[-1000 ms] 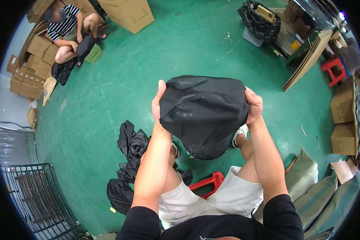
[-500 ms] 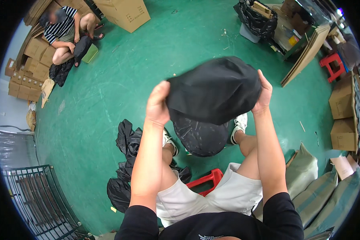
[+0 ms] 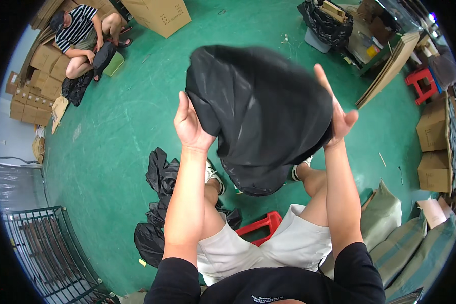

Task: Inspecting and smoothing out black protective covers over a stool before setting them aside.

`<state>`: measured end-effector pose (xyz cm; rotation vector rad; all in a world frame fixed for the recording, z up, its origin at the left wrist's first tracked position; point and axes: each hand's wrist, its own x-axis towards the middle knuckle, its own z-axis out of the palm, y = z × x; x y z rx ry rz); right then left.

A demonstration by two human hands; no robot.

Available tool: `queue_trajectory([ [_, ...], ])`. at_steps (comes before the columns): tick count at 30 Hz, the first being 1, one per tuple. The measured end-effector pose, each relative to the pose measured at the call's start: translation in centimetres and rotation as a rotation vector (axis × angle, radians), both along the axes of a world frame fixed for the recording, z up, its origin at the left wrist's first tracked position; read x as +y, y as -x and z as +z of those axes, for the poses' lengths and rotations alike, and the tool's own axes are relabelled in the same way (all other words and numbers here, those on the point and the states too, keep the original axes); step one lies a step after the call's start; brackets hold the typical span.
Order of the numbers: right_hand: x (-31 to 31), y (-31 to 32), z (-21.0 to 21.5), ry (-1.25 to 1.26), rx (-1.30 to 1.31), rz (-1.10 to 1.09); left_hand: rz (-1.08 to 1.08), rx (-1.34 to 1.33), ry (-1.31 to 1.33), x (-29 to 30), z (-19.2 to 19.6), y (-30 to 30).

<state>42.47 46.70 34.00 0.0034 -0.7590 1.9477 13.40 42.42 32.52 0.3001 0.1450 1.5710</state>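
Note:
A floppy black fabric cover [image 3: 258, 101] is spread out in front of me between my two hands, its upper edge smeared by motion. My left hand [image 3: 193, 125] touches its left side, with the palm showing and the visible fingers stretched out. At the right side, my right hand [image 3: 339, 119] has one finger pointing up and another outward, apart from each other; the cover hides part of this hand. Below the cover, a rounded black piece [image 3: 256, 181] rests between my feet, mostly hidden.
Crumpled black fabric pieces [image 3: 159, 177] lie left of my legs. A red stool [image 3: 268, 225] shows between my thighs. Sacks [image 3: 390, 228] stand at my right, a metal rack [image 3: 53, 253] at lower left. A person [image 3: 81, 38] sits far left beside cartons [image 3: 45, 58].
The black cover has swung up and opened wider, tilting upright. My fingers have loosened from its sides and spread; the left hand has shifted slightly left.

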Motion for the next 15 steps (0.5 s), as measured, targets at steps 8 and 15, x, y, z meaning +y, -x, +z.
queue_trajectory([
  [8, 1.3, -1.2, -2.7, 0.54, -0.098, -0.056, -0.202, -0.011, 0.121, 1.0, -3.5, 2.9],
  [15, 1.3, -0.1, -3.5, 0.369, -0.244, -0.028, -0.052, 0.083, 0.273, 0.2, -0.8, -0.1],
])
